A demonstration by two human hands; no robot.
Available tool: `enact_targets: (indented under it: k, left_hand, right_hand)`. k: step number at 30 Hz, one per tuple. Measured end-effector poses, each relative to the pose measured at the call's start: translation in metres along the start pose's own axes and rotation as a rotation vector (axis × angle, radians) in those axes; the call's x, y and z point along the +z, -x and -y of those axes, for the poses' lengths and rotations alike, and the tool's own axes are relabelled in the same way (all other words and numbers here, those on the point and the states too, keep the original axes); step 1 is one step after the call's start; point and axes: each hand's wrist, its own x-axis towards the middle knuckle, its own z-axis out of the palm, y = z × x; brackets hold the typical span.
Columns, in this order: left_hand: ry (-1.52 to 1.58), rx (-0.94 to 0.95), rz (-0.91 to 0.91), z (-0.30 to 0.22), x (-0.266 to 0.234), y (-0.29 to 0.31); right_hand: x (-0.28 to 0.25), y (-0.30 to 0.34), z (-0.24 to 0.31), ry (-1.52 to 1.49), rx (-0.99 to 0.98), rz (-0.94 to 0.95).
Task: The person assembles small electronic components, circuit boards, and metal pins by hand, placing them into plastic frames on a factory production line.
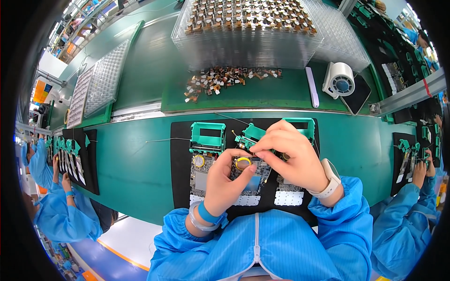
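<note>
My left hand (226, 180) is curled over the middle circuit board (253, 183), its thumb and index finger bracketing a round yellow-rimmed component (243, 163). The fingertips of my right hand (291, 149) are pinched together at the board's top end, beside a tilted green plastic frame (254, 132); what they hold is too small and covered to make out. A thin cable hangs below them. To the left lies another circuit board (200, 179) with an upright green frame (207, 136). A third board (289, 186) lies under my right wrist, its green frame (302, 123) partly hidden.
The boards lie on a black mat (181, 182). Beyond it are a pile of small flex parts (220, 80), stacked clear trays (248, 44), a lilac bar (311, 87), a white fan (339, 79) and a dark phone (358, 96). Co-workers in blue sit on both sides.
</note>
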Motion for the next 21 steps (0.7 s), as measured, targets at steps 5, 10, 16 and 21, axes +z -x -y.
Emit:
enact_targets:
  k: [5,10,16,21]
  left_hand:
    - [0.005,0.006,0.002,0.0,0.0,0.001]
    - [0.115,-0.025,-0.04,-0.003,0.002,0.001]
    - [0.045,0.133,-0.139,0.006,0.011,0.008]
    - [0.005,0.125,-0.114,0.008,0.006,0.007]
  right_hand:
    - [-0.001,0.0,0.001,-0.042,0.035,0.012]
    - [-0.001,0.002,0.007,-0.172,0.12,0.059]
    - [0.014,0.009,0.008,-0.242,0.129,0.023]
    - [0.011,0.008,0.008,-0.276,0.163,0.035]
